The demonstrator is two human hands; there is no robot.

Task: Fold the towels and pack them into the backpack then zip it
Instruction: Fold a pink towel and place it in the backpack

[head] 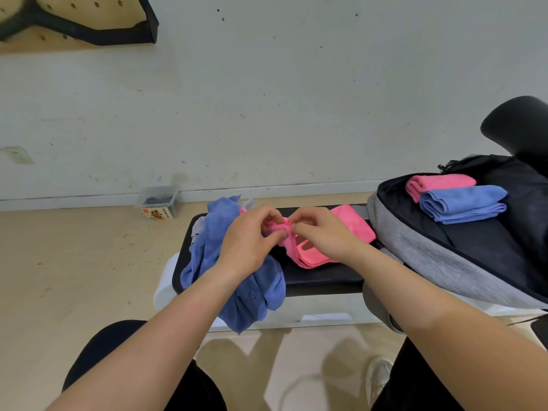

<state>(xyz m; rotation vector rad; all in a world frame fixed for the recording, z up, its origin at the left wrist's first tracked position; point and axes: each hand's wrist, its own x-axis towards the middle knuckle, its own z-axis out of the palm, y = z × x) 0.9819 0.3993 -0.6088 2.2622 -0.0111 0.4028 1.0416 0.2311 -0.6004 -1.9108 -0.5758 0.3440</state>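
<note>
A clear plastic box (158, 201) is seen on the wooden floor (59, 262) against the white wall (267, 84). A pegboard (59, 22) is mounted at the wall's upper left corner.

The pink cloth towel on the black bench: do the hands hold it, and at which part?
Yes. Both the left hand and the right hand pinch the pink cloth towel at its bunched near-left edge, fingertips close together.

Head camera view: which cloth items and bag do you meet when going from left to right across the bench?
Crumpled blue towel → pink towel in the hands → open backpack, with folded pink towel and folded blue towel inside.
</note>
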